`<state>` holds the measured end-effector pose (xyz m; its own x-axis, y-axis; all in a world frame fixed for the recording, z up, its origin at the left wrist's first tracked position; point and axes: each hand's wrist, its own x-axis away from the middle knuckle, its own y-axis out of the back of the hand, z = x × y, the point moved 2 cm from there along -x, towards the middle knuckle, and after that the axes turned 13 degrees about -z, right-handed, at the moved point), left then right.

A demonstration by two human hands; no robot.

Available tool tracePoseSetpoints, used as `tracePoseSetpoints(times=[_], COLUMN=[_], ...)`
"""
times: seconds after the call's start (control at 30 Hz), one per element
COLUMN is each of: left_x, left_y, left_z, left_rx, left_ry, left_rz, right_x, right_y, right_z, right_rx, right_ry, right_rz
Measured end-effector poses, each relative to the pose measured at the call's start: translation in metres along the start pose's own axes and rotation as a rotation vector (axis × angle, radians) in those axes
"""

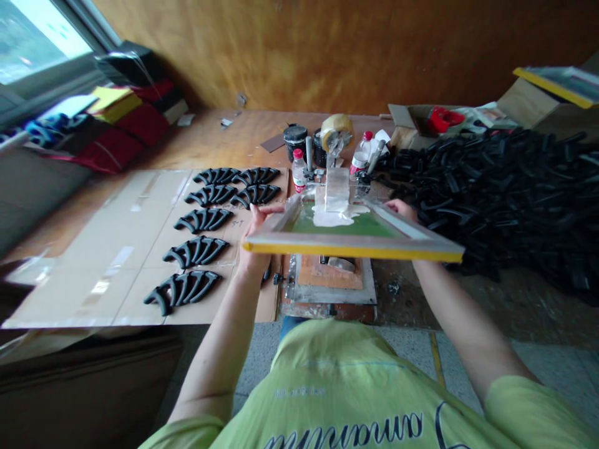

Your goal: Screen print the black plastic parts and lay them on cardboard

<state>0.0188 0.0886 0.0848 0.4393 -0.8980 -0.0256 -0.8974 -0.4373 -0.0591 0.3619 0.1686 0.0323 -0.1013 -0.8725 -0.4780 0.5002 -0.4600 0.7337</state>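
A screen printing frame (355, 245) with a yellow front edge is tilted up above a small press. White ink (327, 218) lies in a patch on its green mesh (302, 226). My left hand (256, 226) is closed on the frame's left side, fingers partly behind it. The right side is held by my right hand (403, 211), only partly visible beyond the rim. A metal block (337, 189) stands at the frame's far end. Under the frame, a black and grey piece (340, 264) sits on a wooden board (306, 273) over a metal base plate (369, 290).
Curved black plastic pieces (194, 251) lie in rows on cardboard (116, 249) at left. A large heap of black parts (510, 199) fills the right. Bottles (298, 171), a dark ink tub (294, 140) and a tape roll (337, 126) stand behind the press.
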Motion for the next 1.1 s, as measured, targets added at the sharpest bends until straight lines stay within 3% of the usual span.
tracePoseSetpoints(times=[0.13,0.23,0.33,0.43,0.47,0.53,0.63,0.7,0.87,0.93,1.0,1.1], left_x=[-0.032,-0.031,0.008,0.075,0.094,0.119,0.118,0.102,0.064,0.059,0.055,0.045], left_y=[-0.033,-0.039,-0.035,-0.035,-0.034,-0.032,-0.015,0.014,0.119,0.149,0.164,0.169], left_z=[-0.032,-0.031,0.005,0.061,0.075,0.097,0.113,0.121,0.157,0.177,0.193,0.207], left_rx=[0.151,0.180,0.142,-0.056,-0.040,0.044,0.080,-0.013,-0.345,-0.475,-0.608,-0.796], left_ry=[-0.049,-0.073,0.107,0.591,0.680,0.763,0.752,0.706,0.621,0.667,0.724,0.716], left_rz=[0.008,-0.042,0.027,0.369,0.371,0.296,0.100,-0.021,-0.302,-0.388,-0.390,-0.230], right_x=[0.065,0.098,0.107,0.118,0.125,0.141,0.152,0.138,0.073,0.063,0.064,0.071], right_y=[-0.035,-0.056,-0.060,-0.053,-0.051,-0.047,-0.039,-0.027,0.022,0.041,0.052,0.053], right_z=[0.010,0.034,0.051,0.074,0.084,0.105,0.108,0.072,-0.087,-0.136,-0.170,-0.200], right_rx=[0.007,0.096,0.140,0.079,0.044,-0.063,-0.228,-0.186,0.410,0.484,0.483,0.416], right_ry=[0.143,0.256,0.133,-0.011,0.004,0.172,0.479,0.464,-0.023,-0.110,-0.144,-0.155], right_rz=[0.180,0.338,0.454,0.419,0.380,0.336,0.361,0.343,0.325,0.334,0.351,0.342])
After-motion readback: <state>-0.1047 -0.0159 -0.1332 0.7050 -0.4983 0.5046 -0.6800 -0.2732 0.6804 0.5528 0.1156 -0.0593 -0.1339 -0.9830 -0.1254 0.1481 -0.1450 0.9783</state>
